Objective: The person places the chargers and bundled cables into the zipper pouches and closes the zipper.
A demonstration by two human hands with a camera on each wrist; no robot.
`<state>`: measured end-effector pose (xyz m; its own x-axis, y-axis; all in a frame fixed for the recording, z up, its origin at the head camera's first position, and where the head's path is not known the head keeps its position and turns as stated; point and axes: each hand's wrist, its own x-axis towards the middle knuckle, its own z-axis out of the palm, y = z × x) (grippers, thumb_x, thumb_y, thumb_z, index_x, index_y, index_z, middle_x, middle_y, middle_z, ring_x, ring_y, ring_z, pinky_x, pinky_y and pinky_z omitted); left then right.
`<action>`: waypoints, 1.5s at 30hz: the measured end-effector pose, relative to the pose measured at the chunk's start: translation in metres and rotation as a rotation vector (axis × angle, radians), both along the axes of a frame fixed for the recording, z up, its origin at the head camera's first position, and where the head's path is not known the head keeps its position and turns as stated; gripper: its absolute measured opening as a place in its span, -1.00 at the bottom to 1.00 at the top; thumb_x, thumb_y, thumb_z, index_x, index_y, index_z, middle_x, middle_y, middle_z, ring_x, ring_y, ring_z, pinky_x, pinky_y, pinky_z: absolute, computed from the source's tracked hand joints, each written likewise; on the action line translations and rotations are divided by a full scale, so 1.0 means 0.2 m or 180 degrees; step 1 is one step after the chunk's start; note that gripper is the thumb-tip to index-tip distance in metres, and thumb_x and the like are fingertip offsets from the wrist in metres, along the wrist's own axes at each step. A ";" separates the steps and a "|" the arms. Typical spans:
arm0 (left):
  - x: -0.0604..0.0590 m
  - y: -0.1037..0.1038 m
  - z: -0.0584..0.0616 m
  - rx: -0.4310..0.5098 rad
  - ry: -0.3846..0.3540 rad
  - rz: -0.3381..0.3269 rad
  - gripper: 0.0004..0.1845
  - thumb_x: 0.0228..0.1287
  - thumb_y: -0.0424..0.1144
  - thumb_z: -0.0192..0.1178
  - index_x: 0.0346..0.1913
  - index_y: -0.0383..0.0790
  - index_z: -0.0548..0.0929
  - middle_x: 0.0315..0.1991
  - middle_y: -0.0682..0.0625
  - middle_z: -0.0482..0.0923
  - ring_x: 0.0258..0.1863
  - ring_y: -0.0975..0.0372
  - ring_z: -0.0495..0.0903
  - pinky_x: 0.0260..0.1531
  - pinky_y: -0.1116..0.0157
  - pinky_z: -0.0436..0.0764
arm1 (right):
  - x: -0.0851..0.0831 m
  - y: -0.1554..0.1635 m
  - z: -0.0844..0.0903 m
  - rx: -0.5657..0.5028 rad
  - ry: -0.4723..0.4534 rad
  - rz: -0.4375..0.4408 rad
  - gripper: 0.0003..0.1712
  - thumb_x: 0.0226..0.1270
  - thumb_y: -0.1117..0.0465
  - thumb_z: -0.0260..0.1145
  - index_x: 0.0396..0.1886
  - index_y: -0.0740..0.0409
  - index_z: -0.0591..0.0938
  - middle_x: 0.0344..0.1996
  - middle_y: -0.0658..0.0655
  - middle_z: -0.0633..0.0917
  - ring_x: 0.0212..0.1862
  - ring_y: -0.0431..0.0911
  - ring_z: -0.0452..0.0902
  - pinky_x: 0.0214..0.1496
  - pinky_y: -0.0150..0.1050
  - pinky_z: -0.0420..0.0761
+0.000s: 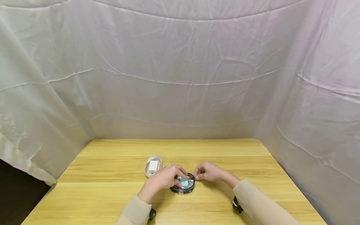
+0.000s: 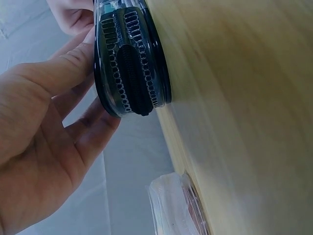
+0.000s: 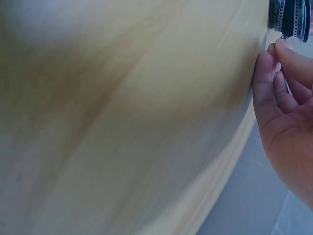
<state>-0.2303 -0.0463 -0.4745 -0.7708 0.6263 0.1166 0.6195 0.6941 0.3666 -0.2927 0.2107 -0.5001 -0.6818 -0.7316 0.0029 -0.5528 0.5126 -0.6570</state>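
Note:
A small round clear case with black edging and a zipper round its side lies on the table. Inside it a light-blue block shows through the top. My left hand reaches over the case from the left, holding it between thumb and fingers. In the left wrist view, the zippered side of the case faces the camera. At the right edge of the case, my right hand pinches the zipper's small pull between thumb and index finger. The right wrist view shows those fingertips against the zipper; they mostly hide the pull.
Just beyond my left hand lies a second round clear case with pale edging and a white charger block in it. Both rest on a wooden table. Grey cloth hangs behind and at the sides.

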 end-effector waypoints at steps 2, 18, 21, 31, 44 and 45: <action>0.00 0.00 0.00 -0.0005 -0.0002 0.0007 -0.63 0.17 -0.20 0.54 0.07 0.06 0.83 0.13 0.23 0.70 0.20 0.21 0.62 0.27 0.16 0.59 | 0.00 0.00 0.00 -0.0005 0.0009 0.0016 -0.95 0.33 0.32 0.47 -0.31 0.20 0.73 -0.43 -0.08 0.70 -0.36 -0.31 0.54 -0.25 -0.38 0.60; 0.00 0.01 0.00 -0.0005 -0.0003 0.0059 -0.63 0.15 -0.22 0.55 0.06 0.07 0.83 0.13 0.24 0.70 0.21 0.19 0.62 0.27 0.14 0.59 | 0.03 0.02 0.02 -0.0028 -0.0001 0.0074 -0.95 0.35 0.37 0.43 -0.33 0.22 0.72 -0.46 -0.06 0.68 -0.39 -0.32 0.50 -0.29 -0.40 0.57; 0.00 0.01 0.00 0.0001 -0.0003 0.0058 -0.62 0.14 -0.23 0.55 0.05 0.06 0.83 0.12 0.23 0.70 0.20 0.19 0.63 0.27 0.14 0.60 | 0.04 0.03 0.02 -0.0041 -0.0013 0.0065 -0.96 0.35 0.37 0.43 -0.33 0.24 0.73 -0.47 -0.07 0.68 -0.40 -0.31 0.49 -0.30 -0.41 0.56; 0.00 0.01 0.00 0.0036 -0.0014 0.0077 -0.61 0.12 -0.25 0.56 0.04 0.07 0.83 0.12 0.23 0.71 0.19 0.18 0.64 0.25 0.13 0.60 | 0.08 0.03 0.03 -0.0055 -0.0020 0.0089 -0.94 0.34 0.38 0.44 -0.34 0.19 0.73 -0.46 -0.04 0.70 -0.39 -0.32 0.50 -0.28 -0.41 0.58; 0.00 0.01 -0.01 0.0078 0.0002 0.0075 -0.62 0.12 -0.27 0.55 0.04 0.04 0.84 0.10 0.21 0.72 0.17 0.18 0.66 0.24 0.14 0.62 | 0.11 0.05 0.02 -0.0068 -0.0146 0.0073 -0.94 0.36 0.38 0.43 -0.33 0.18 0.73 -0.46 -0.07 0.69 -0.40 -0.35 0.51 -0.31 -0.42 0.59; 0.00 0.01 -0.01 0.0076 0.0005 0.0078 -0.62 0.12 -0.27 0.55 0.04 0.04 0.84 0.10 0.21 0.72 0.17 0.18 0.66 0.24 0.14 0.62 | 0.12 0.05 0.02 -0.0066 -0.0135 0.0075 -0.94 0.36 0.38 0.43 -0.33 0.18 0.73 -0.46 -0.07 0.69 -0.40 -0.35 0.51 -0.30 -0.42 0.59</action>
<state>-0.2295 -0.0437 -0.4761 -0.7857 0.6043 0.1325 0.6030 0.7002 0.3823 -0.2695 0.2199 -0.4969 -0.6642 -0.7475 -0.0102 -0.5360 0.4857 -0.6905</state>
